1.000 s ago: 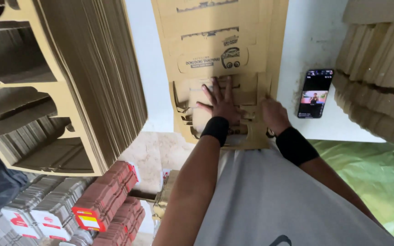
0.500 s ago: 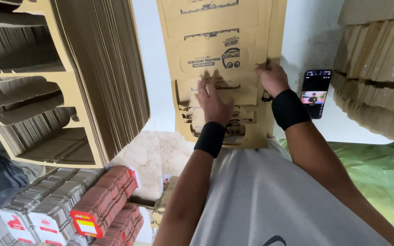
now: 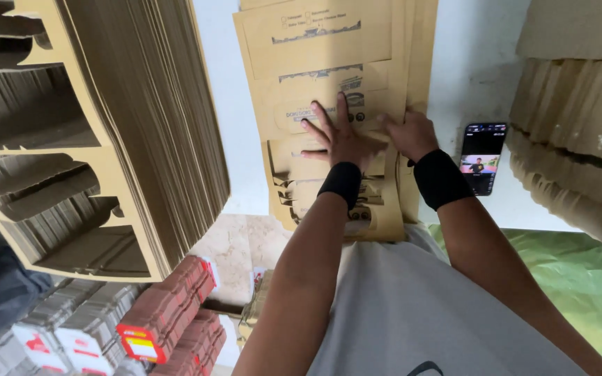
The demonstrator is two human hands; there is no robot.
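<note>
While both hands press down on a flat printed cardboard box blank (image 3: 329,104) lying on the white table (image 3: 245,139), nothing is clasped: the left hand (image 3: 343,139) lies palm-down with its fingers spread apart on the middle of the blank, and the right hand (image 3: 409,134) rests just beside it at 3 o'clock, fingers loosely bent over the blank's edge, clamped on nothing. Each wrist wears a black wristband (image 3: 341,182). A phone (image 3: 482,159) with a lit screen lies on the table at 3 o'clock from the hands, near but apart. At 9 o'clock a tall stack of die-cut cardboard sheets (image 3: 141,132) stands, and another cardboard stack (image 3: 573,125) sits at 3 o'clock. Red and white cartons (image 3: 168,313) lie at 7 o'clock, below the table.
</note>
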